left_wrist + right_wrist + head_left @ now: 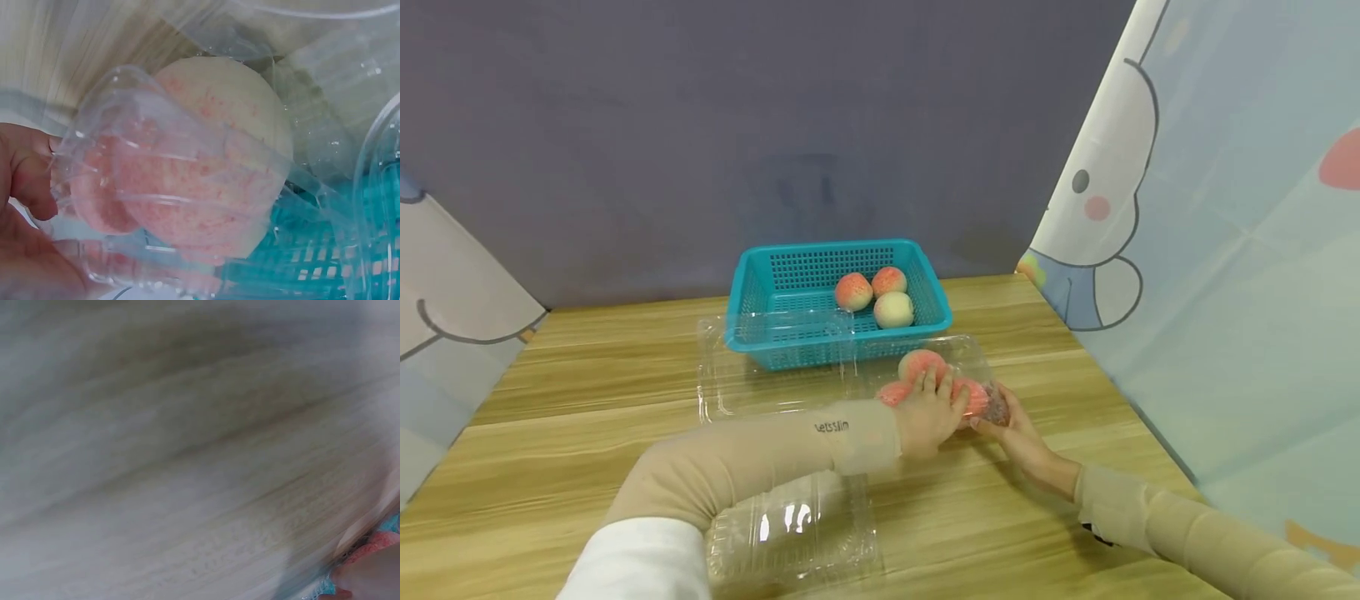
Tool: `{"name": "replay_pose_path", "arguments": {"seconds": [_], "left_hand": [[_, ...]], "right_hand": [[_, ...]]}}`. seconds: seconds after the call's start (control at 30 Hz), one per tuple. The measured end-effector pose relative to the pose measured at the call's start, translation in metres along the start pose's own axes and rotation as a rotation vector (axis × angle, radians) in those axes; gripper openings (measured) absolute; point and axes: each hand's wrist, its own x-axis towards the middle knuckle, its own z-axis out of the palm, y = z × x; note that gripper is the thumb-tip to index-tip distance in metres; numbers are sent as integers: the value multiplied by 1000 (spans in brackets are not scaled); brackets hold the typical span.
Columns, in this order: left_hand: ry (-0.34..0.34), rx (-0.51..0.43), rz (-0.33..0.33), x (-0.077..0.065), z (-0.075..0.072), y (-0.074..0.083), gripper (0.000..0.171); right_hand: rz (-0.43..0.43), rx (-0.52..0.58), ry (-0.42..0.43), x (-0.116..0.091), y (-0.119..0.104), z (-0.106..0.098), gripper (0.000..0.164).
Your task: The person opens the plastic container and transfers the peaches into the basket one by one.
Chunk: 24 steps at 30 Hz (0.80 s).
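Note:
In the head view, a clear plastic clamshell box (973, 354) lies partly opened out before the basket. Inside its right half are a pink-and-cream peach (919, 364) and red pieces (973, 398). My left hand (928, 421) reaches across from the left, its fingers spread and fairly straight over these. My right hand (1022, 437) grips the box's right end, thumb on the near side and fingers beyond. The left wrist view shows the peach (212, 144) through clear plastic, with left-hand fingers (31, 187) at its edge. Only part of the right hand (372, 572) enters the right wrist view.
A teal slatted basket (838, 250) stands behind the box, holding three peaches (892, 309). Nearer me, beneath my left forearm, lies another clear plastic container (793, 533). The wooden table (587, 400) meets a dark wall at the back and printed cloth panels at both sides.

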Motion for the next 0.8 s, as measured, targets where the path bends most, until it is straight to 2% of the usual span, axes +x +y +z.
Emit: {"name": "replay_pose_path", "arguments": {"seconds": [0.13, 0.3, 0.43, 0.5, 0.57, 0.7, 0.8], "left_hand": [[0, -37, 24, 0, 0, -4, 92], [53, -59, 87, -6, 6, -11, 93], [121, -66, 121, -13, 7, -17, 83], [127, -62, 123, -17, 7, -19, 78], [106, -74, 103, -20, 6, -21, 75], [25, -137, 28, -27, 6, -26, 85], [-3, -192, -26, -31, 7, -31, 92]], "right_hand": [[10, -3, 2, 2, 0, 0, 87], [-6, 27, 3, 2, 1, -1, 89], [-12, 48, 5, 2, 1, -2, 88], [-11, 42, 5, 1, 1, -2, 89], [-10, 38, 7, 1, 1, -1, 89], [-16, 41, 6, 2, 0, -1, 89], [-11, 50, 11, 2, 0, -1, 89]]}}
